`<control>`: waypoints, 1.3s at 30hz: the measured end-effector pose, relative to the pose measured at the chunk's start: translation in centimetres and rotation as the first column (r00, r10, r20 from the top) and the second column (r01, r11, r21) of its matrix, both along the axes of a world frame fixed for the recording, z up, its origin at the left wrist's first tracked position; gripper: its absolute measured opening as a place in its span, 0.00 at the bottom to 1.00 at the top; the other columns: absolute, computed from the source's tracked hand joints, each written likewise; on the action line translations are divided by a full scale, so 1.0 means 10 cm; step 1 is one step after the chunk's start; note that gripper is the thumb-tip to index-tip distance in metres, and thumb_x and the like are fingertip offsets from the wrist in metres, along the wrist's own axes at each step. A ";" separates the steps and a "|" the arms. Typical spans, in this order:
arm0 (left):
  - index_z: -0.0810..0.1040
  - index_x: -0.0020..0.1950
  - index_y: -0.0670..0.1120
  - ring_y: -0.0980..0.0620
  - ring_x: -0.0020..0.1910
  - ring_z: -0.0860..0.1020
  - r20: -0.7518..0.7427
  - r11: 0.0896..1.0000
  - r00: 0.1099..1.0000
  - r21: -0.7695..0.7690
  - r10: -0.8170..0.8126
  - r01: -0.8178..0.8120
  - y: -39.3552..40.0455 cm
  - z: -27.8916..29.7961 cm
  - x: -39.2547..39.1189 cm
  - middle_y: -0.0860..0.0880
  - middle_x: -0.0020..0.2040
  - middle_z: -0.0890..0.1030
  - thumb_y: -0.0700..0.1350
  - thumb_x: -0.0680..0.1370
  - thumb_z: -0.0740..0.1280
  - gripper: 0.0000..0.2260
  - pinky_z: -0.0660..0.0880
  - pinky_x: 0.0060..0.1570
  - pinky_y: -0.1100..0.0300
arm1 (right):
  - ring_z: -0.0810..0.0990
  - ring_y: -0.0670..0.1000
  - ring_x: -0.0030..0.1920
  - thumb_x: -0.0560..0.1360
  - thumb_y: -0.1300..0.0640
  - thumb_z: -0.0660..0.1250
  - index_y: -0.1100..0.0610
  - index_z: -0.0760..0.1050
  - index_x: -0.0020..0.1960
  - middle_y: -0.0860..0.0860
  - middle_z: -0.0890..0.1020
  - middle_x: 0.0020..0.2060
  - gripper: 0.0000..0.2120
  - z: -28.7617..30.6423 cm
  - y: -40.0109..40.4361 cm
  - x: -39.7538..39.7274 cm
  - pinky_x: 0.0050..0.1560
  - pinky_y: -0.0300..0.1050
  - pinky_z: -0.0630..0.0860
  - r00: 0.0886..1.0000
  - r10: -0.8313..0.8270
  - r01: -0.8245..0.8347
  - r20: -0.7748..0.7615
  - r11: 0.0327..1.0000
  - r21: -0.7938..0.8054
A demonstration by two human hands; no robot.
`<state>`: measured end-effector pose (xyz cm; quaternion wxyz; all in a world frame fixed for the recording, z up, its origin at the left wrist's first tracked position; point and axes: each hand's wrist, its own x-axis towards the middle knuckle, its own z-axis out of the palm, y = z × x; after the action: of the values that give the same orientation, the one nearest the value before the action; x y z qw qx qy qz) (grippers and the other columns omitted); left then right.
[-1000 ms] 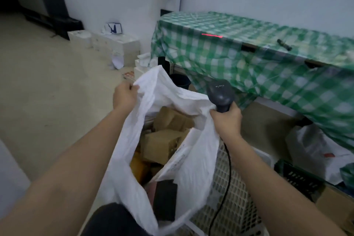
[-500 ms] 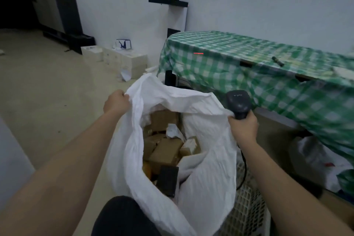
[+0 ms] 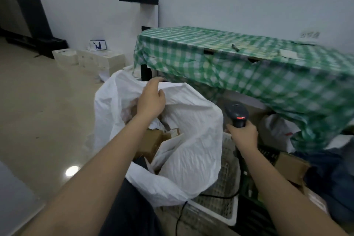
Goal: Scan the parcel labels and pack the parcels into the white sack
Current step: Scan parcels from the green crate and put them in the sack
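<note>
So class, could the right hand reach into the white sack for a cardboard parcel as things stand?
Probably not: the right hand grips the scanner, so it is occupied. The white sack is open, with cardboard parcels visible.

From my feed the room looks dim and flat, with a cool grey-blue cast over the wall point(image 3: 258, 2). A round glare spot shines on the glossy floor point(image 3: 72, 171) at about eight o'clock. Shadows are soft; the corner at ten o'clock goes nearly black. The sack point(image 3: 191, 140) is the brightest surface, its creases still readable. The scanner point(image 3: 237, 114) shows a small red glow. Motion blur smears the checked cloth point(image 3: 249, 67) towards three o'clock. I see wide-angle bending at the edges, and both forearms stretch large at the bottom.
</note>
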<state>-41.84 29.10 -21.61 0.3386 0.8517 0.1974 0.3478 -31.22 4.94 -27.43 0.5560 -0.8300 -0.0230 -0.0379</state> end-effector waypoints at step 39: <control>0.48 0.77 0.50 0.41 0.76 0.43 -0.658 0.925 0.666 -0.136 -0.351 0.353 -4.86 -3.18 3.83 0.45 0.78 0.43 0.73 0.63 0.68 0.53 0.47 0.71 0.35 | 0.84 0.55 0.41 0.70 0.61 0.71 0.57 0.76 0.38 0.56 0.83 0.38 0.05 -2.48 -3.53 1.95 0.47 0.54 0.82 0.684 -0.553 0.674 -0.476 0.728 0.122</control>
<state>-3.58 -19.49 -53.43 0.3038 0.9412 0.1372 -0.0542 -11.68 -30.36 -52.20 0.6163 -0.6868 0.3815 -0.0534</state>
